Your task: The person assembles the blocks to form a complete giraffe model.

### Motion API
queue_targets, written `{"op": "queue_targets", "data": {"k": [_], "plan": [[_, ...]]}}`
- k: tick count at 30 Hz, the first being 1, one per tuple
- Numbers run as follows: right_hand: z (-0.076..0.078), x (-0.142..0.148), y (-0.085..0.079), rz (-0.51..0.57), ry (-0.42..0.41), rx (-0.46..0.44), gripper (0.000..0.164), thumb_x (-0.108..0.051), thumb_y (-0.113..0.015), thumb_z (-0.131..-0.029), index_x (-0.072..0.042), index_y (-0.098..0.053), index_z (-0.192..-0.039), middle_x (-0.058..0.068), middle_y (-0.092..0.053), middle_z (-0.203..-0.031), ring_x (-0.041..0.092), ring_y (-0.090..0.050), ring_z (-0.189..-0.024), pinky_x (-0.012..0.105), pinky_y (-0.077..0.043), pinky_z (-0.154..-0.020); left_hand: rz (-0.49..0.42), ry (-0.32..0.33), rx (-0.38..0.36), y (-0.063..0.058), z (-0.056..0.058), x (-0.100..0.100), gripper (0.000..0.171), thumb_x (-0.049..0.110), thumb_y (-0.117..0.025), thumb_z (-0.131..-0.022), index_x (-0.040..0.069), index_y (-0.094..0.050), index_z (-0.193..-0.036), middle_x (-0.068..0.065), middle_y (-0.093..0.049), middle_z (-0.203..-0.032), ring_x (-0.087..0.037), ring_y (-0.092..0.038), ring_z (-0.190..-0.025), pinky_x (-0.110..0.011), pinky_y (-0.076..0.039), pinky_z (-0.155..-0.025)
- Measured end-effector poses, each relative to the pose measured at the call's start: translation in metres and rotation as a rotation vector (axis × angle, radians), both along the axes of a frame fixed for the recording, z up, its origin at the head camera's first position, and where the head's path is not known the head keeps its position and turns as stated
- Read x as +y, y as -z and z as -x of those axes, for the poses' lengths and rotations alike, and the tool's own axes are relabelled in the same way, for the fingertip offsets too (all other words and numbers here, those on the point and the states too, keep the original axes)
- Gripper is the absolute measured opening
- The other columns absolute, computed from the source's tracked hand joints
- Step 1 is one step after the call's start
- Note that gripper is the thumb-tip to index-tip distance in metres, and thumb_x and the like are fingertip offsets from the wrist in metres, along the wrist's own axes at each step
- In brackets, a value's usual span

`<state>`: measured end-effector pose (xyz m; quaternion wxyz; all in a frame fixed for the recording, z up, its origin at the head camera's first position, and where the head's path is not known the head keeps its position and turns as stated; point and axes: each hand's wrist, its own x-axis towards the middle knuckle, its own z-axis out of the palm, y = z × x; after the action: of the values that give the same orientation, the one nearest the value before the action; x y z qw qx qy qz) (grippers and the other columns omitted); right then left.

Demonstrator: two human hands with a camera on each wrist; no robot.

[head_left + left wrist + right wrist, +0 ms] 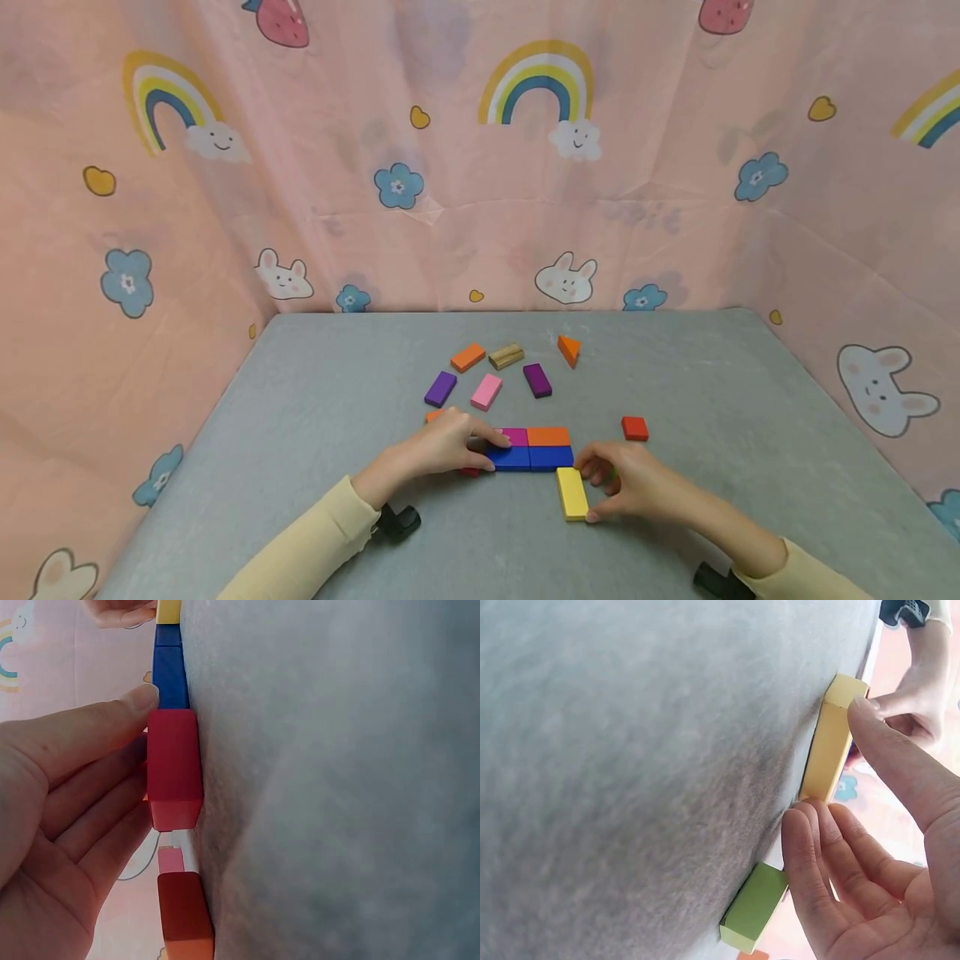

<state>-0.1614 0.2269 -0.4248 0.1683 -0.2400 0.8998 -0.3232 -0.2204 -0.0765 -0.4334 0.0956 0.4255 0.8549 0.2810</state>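
Two blue blocks lie end to end, the left one and the right one, in front of a magenta block and an orange block. My left hand grips the row's left end, thumb by the left blue block's near edge and index finger over the magenta one. A red block sits beside that thumb. My right hand pinches a yellow block lengthwise, just nearer than the row's right corner. Behind those fingers, a green block is mostly hidden in the head view.
Farther back lie an orange block, a wood-coloured block, an orange triangle, a pink block and two purple blocks, left and right. A red block lies beyond my right hand on the grey table.
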Motion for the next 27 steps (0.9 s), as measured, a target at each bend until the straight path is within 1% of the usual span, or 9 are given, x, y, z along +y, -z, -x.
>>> {"op": "queue_targets", "data": {"k": [5, 11, 27], "plan": [[0.0011, -0.0015, -0.0002, -0.008, 0.004, 0.005, 0.054, -0.039, -0.085, -0.066, -0.012, -0.061, -0.106, -0.003, -0.064, -0.095, 0.009, -0.059, -0.08, 0.019, -0.053, -0.064, 0.003, -0.006, -0.004, 0.0, -0.0001, 0.0, 0.034, 0.023, -0.075, -0.082, 0.022, -0.071, -0.115, 0.009, -0.068, -0.114, -0.003, -0.059, -0.112, -0.018, -0.048, -0.091], [0.0012, -0.0019, -0.0003, -0.018, 0.001, 0.017, 0.053, -0.039, -0.085, -0.066, -0.013, -0.061, -0.106, -0.004, -0.064, -0.096, 0.008, -0.059, -0.08, 0.019, -0.053, -0.065, 0.005, -0.002, 0.011, 0.0008, 0.0005, 0.0001, 0.034, 0.023, -0.075, -0.082, 0.022, -0.071, -0.115, 0.01, -0.068, -0.114, -0.002, -0.06, -0.112, -0.018, -0.048, -0.09], [0.0022, -0.0029, -0.0009, -0.01, -0.004, -0.007, 0.053, -0.037, -0.085, -0.066, -0.013, -0.061, -0.107, -0.004, -0.064, -0.096, 0.01, -0.06, -0.081, 0.019, -0.053, -0.067, 0.011, -0.007, 0.002, -0.0005, -0.0005, 0.0003, 0.034, 0.023, -0.075, -0.082, 0.022, -0.071, -0.115, 0.01, -0.068, -0.114, -0.002, -0.06, -0.112, -0.019, -0.048, -0.091]]}}
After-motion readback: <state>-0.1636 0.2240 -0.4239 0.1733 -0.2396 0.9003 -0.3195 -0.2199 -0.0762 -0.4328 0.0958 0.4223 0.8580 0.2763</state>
